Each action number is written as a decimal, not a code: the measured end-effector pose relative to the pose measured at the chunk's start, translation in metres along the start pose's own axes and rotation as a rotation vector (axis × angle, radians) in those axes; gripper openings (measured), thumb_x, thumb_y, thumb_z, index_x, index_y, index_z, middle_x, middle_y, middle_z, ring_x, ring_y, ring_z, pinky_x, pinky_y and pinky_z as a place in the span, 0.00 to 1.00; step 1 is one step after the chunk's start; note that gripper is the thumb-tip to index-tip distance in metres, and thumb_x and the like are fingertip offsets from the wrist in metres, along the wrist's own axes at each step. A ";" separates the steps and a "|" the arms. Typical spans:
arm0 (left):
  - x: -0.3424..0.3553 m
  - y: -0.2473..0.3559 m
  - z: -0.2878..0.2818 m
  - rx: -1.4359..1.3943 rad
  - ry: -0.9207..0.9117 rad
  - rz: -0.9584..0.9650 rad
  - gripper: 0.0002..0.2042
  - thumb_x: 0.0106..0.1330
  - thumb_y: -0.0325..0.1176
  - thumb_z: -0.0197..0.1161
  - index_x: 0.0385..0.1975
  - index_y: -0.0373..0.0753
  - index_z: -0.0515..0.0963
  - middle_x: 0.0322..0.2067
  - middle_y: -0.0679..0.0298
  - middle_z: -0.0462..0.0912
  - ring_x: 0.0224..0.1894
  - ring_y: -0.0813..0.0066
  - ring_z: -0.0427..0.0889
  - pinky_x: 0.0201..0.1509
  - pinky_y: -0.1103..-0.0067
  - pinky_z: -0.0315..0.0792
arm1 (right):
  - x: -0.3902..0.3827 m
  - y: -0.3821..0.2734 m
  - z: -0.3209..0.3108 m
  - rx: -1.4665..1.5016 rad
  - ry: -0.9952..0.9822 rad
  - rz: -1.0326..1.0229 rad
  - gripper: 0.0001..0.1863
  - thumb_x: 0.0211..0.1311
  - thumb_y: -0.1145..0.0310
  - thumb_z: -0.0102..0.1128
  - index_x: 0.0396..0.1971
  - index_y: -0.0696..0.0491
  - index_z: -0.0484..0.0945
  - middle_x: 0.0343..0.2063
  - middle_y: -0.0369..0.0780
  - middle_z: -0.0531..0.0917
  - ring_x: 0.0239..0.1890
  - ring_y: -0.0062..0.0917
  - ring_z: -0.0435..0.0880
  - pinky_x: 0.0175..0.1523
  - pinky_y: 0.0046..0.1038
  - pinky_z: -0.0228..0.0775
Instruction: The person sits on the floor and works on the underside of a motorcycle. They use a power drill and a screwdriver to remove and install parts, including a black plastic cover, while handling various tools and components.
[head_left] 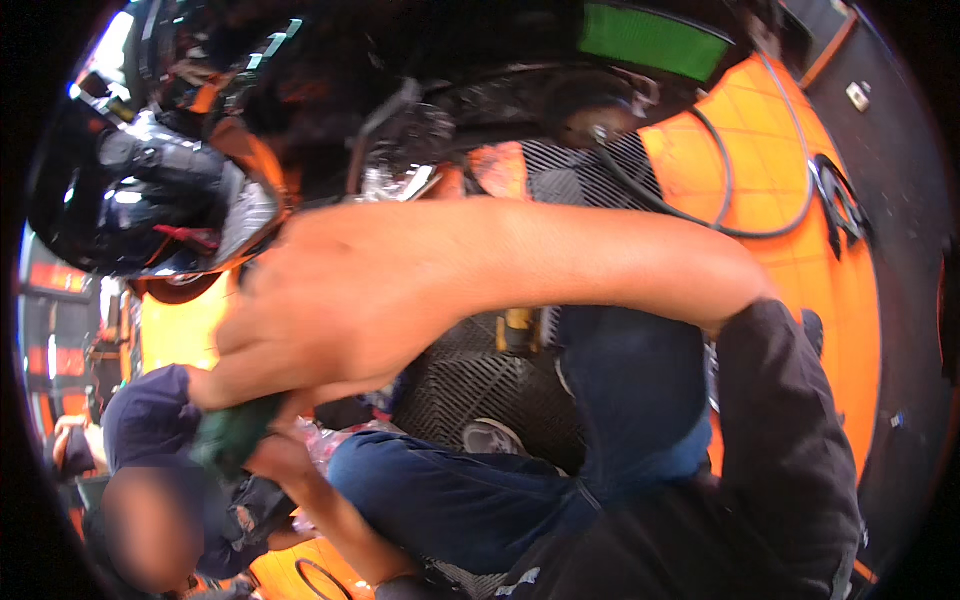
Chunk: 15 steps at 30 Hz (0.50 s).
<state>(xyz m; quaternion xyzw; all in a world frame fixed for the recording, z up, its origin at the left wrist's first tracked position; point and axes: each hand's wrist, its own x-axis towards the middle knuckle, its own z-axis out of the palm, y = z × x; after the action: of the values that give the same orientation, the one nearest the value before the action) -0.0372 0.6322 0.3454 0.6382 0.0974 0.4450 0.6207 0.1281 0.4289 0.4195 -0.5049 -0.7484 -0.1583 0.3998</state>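
Observation:
My right hand (320, 310) reaches across to the left, blurred, with its fingers curled at a dark green object (235, 435) that I cannot make out clearly. My left hand (280, 455) is just below, closed against the same object and partly hidden by it. Above my right hand is a glossy black vehicle body (460, 50), with a shiny curved black housing (130, 195) at its left. A yellow and black tool (515, 330) stands on the dark ribbed mat (450, 380) beyond my forearm, near my bent legs.
A co-worker in a dark cap (150, 415) is close at my lower left. Hoses (725, 170) loop over the orange floor (840, 320) at the right, near a black clamp-like item (840, 205). A dark wall edge (905, 300) runs along the far right.

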 end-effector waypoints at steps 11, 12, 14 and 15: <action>-0.004 0.003 -0.022 0.449 -0.676 -0.015 0.15 0.73 0.39 0.45 0.32 0.34 0.70 0.19 0.67 0.64 0.19 0.84 0.61 0.25 0.87 0.56 | -0.360 -0.149 -0.032 -0.713 0.280 1.626 0.28 0.54 0.73 0.58 0.57 0.56 0.65 0.44 0.54 0.78 0.51 0.46 0.77 0.54 0.37 0.68; -0.003 0.004 -0.022 0.433 -0.730 -0.070 0.15 0.73 0.39 0.45 0.33 0.33 0.70 0.20 0.67 0.64 0.20 0.84 0.61 0.26 0.87 0.56 | -0.404 -0.172 -0.029 -0.617 0.437 2.017 0.29 0.51 0.74 0.55 0.57 0.55 0.66 0.44 0.56 0.78 0.50 0.48 0.76 0.54 0.39 0.68; -0.002 0.006 -0.022 0.440 -0.747 -0.184 0.14 0.73 0.39 0.45 0.34 0.33 0.70 0.23 0.67 0.64 0.22 0.84 0.61 0.29 0.87 0.56 | -0.477 -0.213 -0.027 -0.811 0.374 2.265 0.28 0.51 0.72 0.55 0.57 0.53 0.68 0.45 0.56 0.78 0.50 0.48 0.77 0.55 0.39 0.67; -0.002 0.008 -0.022 0.427 -0.800 -0.219 0.13 0.73 0.37 0.46 0.37 0.33 0.70 0.25 0.67 0.65 0.25 0.84 0.61 0.31 0.86 0.56 | -0.505 -0.228 -0.027 -0.846 0.425 2.305 0.29 0.50 0.72 0.56 0.57 0.54 0.68 0.45 0.56 0.78 0.50 0.48 0.77 0.55 0.38 0.68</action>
<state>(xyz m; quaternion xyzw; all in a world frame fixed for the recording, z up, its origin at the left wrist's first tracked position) -0.0566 0.6449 0.3478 0.8592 0.0064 0.0656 0.5074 0.0244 -0.0063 0.0918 -0.9203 0.3193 -0.0224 0.2251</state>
